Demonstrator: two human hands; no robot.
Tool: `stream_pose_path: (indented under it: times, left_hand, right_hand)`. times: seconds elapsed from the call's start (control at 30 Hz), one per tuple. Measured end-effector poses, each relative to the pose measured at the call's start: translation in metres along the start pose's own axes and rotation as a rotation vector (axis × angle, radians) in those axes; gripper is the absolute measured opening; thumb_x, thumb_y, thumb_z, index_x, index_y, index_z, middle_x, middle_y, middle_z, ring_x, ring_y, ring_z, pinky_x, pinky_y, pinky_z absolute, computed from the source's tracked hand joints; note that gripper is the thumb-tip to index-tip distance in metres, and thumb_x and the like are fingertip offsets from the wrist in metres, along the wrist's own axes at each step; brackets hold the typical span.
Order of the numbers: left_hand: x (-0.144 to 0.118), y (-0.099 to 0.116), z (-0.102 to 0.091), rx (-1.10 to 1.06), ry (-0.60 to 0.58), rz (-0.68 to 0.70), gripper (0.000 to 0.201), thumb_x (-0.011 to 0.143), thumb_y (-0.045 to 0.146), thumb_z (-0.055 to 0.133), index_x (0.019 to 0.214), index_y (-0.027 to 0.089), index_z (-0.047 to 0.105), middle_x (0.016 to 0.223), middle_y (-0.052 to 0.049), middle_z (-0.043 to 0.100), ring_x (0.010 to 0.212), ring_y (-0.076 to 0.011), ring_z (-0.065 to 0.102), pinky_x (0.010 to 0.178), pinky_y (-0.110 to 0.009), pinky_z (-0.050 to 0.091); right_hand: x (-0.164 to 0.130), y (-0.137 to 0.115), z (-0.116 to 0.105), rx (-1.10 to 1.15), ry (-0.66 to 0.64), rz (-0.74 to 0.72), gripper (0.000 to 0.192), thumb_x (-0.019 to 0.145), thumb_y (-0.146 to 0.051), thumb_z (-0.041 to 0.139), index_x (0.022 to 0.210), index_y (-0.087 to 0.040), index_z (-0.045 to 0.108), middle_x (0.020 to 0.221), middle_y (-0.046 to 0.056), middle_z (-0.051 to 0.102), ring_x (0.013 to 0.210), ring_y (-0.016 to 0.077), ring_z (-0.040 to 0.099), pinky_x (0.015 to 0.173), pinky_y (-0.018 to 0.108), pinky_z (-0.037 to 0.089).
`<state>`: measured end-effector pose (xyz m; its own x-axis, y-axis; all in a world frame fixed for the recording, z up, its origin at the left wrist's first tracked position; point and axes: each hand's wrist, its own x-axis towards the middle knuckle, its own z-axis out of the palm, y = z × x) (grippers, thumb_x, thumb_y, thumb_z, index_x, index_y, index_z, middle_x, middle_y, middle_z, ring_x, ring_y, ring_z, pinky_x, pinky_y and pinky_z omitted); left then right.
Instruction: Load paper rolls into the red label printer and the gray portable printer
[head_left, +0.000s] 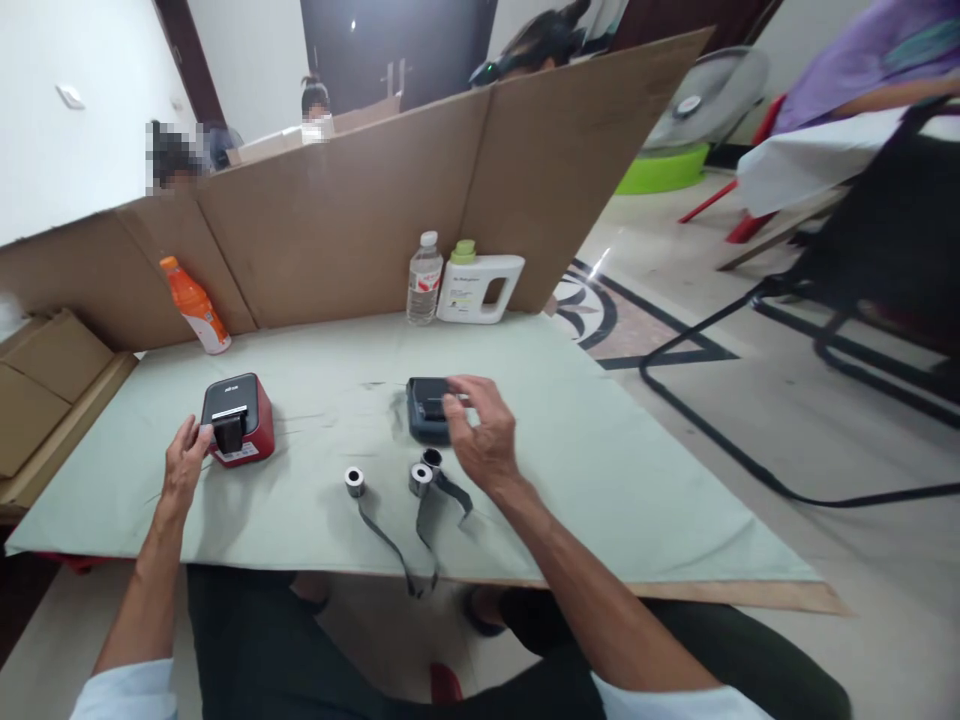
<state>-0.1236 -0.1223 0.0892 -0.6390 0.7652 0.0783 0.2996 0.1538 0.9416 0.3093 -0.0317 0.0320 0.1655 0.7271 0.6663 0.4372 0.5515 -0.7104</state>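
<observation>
Dark grey plastic marks the small printer [427,408] lying near the middle of the counter [600,470]; the right hand [484,432] rests its fingertips on the printer's top, grip loosely spread, pinching nothing. To the left, well apart, sits a red printer [238,420] with a black top; the left hand [184,468] touches its near left side, grip open and flat against the casing. Between the two hands and closer to the person stand three small rolls [420,478], their dark tape ends trailing over the counter's front edge. A pale green cloth covers the counter. At the back stand an orange bottle [196,305], a clear water bottle [424,278] and a white jug [480,286] with a green cap, all against a cardboard screen [337,220]. Beyond lies a patterned tiled floor [645,330], a fan [705,100] and a black chair frame [862,290].
</observation>
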Motion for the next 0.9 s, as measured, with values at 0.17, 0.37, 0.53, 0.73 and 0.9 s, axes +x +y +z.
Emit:
stream_pose_path:
  times: [0.17,0.37,0.53,0.73,0.9]
  left_hand:
    - [-0.006,-0.009,0.004,-0.045,-0.091,-0.034,0.084,0.073,0.067,0.076,0.141,0.018,0.062,0.127,-0.011,0.07,0.11,-0.0258,0.068,0.088,-0.035,0.059]
    - [-0.002,-0.019,0.005,-0.073,-0.118,-0.014,0.084,0.067,0.073,0.076,0.127,0.016,0.069,0.113,-0.008,0.072,0.097,-0.0221,0.067,0.078,-0.029,0.055]
    - [0.0,-0.022,0.007,-0.107,-0.132,-0.032,0.086,0.065,0.073,0.077,0.128,0.016,0.069,0.115,-0.009,0.072,0.097,-0.0226,0.067,0.082,-0.031,0.056]
    - [0.005,-0.028,0.009,-0.071,-0.137,0.024,0.085,0.066,0.076,0.074,0.128,0.017,0.067,0.121,-0.009,0.071,0.107,-0.0263,0.066,0.092,-0.037,0.055]
    - [0.004,-0.025,0.018,-0.016,-0.167,0.113,0.081,0.073,0.074,0.071,0.13,0.017,0.066,0.121,-0.009,0.071,0.11,-0.0275,0.064,0.094,-0.039,0.055]
  right_hand:
    - [-0.002,-0.069,0.057,0.221,-0.517,-0.003,0.055,0.099,-0.049,0.057,0.145,-0.019,0.059,0.149,0.016,0.059,0.138,0.0303,0.056,0.114,0.049,0.05]
    - [-0.009,-0.113,0.123,0.376,-1.048,0.144,0.088,0.086,-0.06,0.073,0.158,-0.018,0.045,0.162,0.016,0.045,0.152,0.0384,0.039,0.125,0.056,0.034]
    - [-0.009,-0.122,0.156,0.458,-1.158,0.245,0.095,0.081,-0.056,0.081,0.158,-0.015,0.043,0.158,0.017,0.051,0.151,0.0408,0.04,0.125,0.056,0.033]
    - [-0.018,-0.124,0.174,0.594,-1.126,0.148,0.068,0.082,-0.047,0.082,0.139,-0.018,0.057,0.128,0.01,0.069,0.116,0.0294,0.066,0.102,0.044,0.054]
    - [-0.014,-0.121,0.166,0.605,-1.113,0.163,0.065,0.083,-0.045,0.081,0.138,-0.019,0.057,0.119,0.007,0.071,0.102,0.0256,0.067,0.091,0.039,0.057]
